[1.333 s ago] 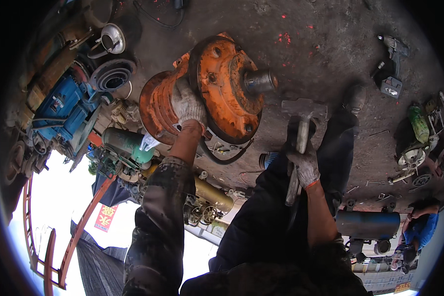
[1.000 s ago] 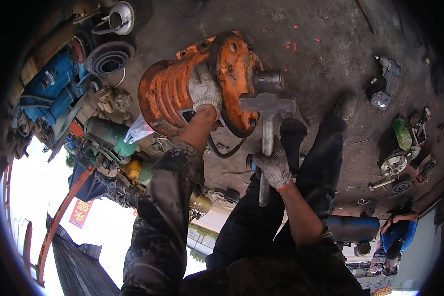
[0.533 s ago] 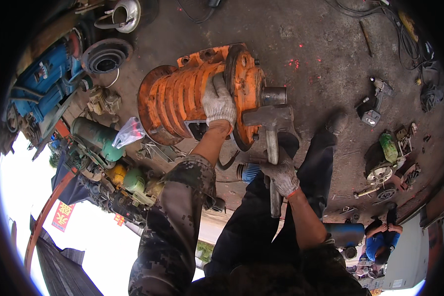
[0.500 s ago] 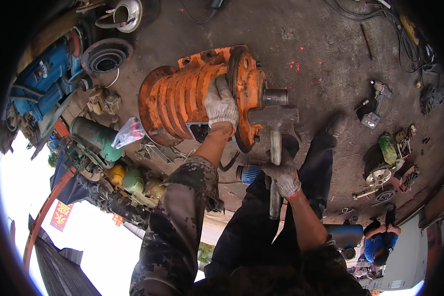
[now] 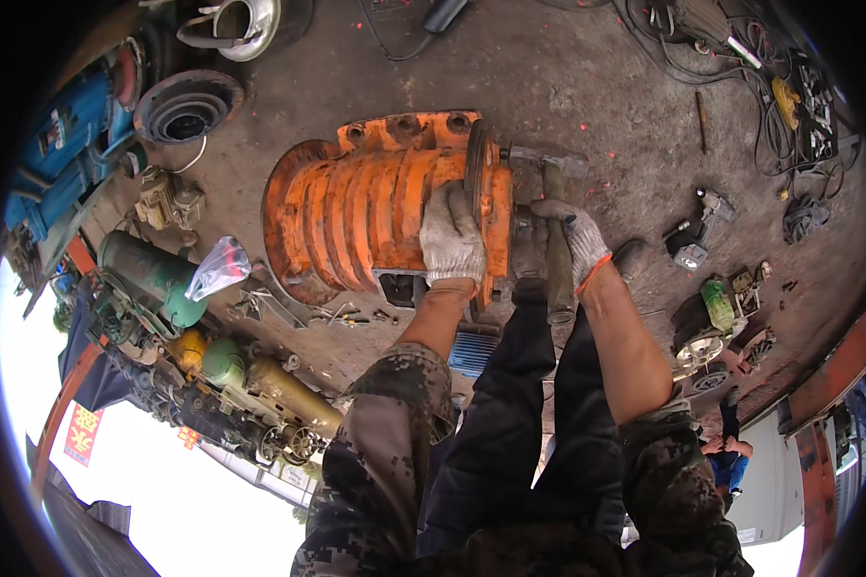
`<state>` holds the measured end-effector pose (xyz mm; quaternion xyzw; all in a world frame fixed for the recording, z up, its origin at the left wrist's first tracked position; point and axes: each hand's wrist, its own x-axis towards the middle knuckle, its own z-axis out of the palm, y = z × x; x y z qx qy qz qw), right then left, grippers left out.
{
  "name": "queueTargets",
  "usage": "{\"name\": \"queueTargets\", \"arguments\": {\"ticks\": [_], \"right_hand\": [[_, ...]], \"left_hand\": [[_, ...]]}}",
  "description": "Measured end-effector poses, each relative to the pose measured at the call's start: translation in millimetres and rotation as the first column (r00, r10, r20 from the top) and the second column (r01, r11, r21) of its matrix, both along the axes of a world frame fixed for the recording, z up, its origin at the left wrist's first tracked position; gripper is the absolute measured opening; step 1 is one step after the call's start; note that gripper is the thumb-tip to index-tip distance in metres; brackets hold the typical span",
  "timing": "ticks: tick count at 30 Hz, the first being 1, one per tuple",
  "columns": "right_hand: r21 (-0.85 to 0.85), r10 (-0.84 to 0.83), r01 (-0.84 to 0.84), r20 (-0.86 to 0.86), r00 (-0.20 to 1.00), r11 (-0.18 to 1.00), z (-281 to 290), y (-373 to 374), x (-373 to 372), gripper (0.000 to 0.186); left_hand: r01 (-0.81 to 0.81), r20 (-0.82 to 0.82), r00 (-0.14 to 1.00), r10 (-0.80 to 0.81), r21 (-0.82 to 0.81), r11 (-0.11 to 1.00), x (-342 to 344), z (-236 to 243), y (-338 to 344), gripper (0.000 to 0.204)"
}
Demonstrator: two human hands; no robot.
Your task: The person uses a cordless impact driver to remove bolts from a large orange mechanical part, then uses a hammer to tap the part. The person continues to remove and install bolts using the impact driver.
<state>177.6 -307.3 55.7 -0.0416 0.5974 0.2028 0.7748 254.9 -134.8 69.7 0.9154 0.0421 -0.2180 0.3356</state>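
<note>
A large orange ribbed motor housing lies on its side on the floor in front of me. My left hand, in a knitted work glove, rests on the ribs beside the round end flange, its fingers laid along the surface. Just right of the flange, my right hand in a similar glove is closed around the handle of a hammer. The hammer's head is at the far end, beside the upper part of the flange. Whether it touches the flange I cannot tell. Behind the handle, the shaft is partly hidden.
A cordless power tool lies to the right, with cables farther off. Green cylinders and machine parts line the left, near a metal kettle. A blue finned part sits by my legs. Another person is at lower right.
The hammer has moved up and away from me, its head now by the flange's upper part. My right hand rose with it. My left hand remains on the housing, and the view has shifted.
</note>
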Motion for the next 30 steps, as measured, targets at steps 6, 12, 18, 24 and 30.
{"name": "queueTargets", "arguments": {"ticks": [6, 12, 18, 24, 30], "right_hand": [[-0.21, 0.071, -0.096, -0.123, 0.99, 0.973, -6.1, 9.2, 1.8, 0.018], [0.006, 0.145, -0.145, 0.055, 0.988, 0.989, 2.0, 1.1, 9.8, 0.013], [-0.223, -0.094, 0.097, 0.024, 0.995, 0.97, 0.2, -13.7, 12.1, 0.012], [-0.05, 0.107, -0.107, -0.003, 0.994, 0.993, 4.2, 14.5, 18.0, 0.013], [-0.243, 0.198, -0.197, -0.022, 0.98, 0.95, 12.7, -3.6, 19.7, 0.019]], "left_hand": [[-0.03, -0.043, 0.999, 0.029, -0.017, 0.999, 1.7, 1.1, -0.5, 0.034], [-0.074, -0.109, 0.992, 0.068, -0.052, 0.996, 4.3, -4.9, 1.9, 0.035], [0.016, 0.007, 1.0, -0.016, -0.027, 1.0, 0.1, -6.3, 4.3, 0.038], [-0.045, -0.09, 0.995, 0.038, -0.067, 0.997, 3.5, -3.7, 3.2, 0.038], [-0.013, -0.034, 0.999, 0.013, -0.001, 1.0, 1.0, 0.6, 1.3, 0.038]]}}
